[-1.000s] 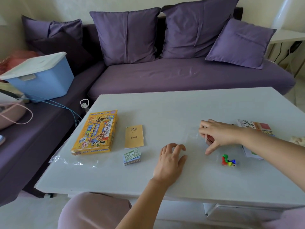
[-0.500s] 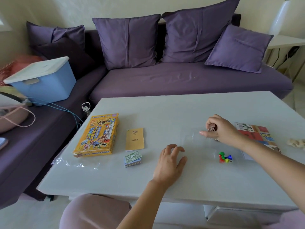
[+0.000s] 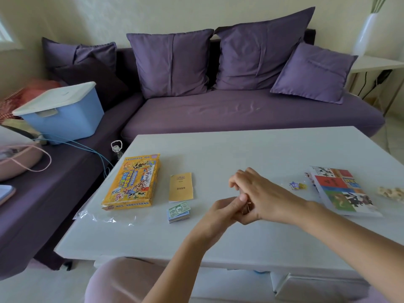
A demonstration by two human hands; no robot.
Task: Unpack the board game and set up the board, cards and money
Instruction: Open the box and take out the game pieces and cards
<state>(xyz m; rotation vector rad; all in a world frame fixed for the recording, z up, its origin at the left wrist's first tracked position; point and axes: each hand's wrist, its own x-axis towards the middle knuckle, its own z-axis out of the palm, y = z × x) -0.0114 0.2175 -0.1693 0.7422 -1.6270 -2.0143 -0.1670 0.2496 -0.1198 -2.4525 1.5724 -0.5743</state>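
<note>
Now both hands meet over the middle of the table. The left hand cups from below and the right hand curls over the top. Between them only a reddish sliver of the card deck shows. Small, light, slick stuff, I'd say: a stack like that fans or spills if pinched on its faces, so grip the long edges. The money stack sits at nine o'clock of the hands, the folded board at three, thin and stiff-looking, and the yellow box at ten.

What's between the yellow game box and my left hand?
Head view: a tan booklet and a play money stack lie between the game box and the left hand.
</note>
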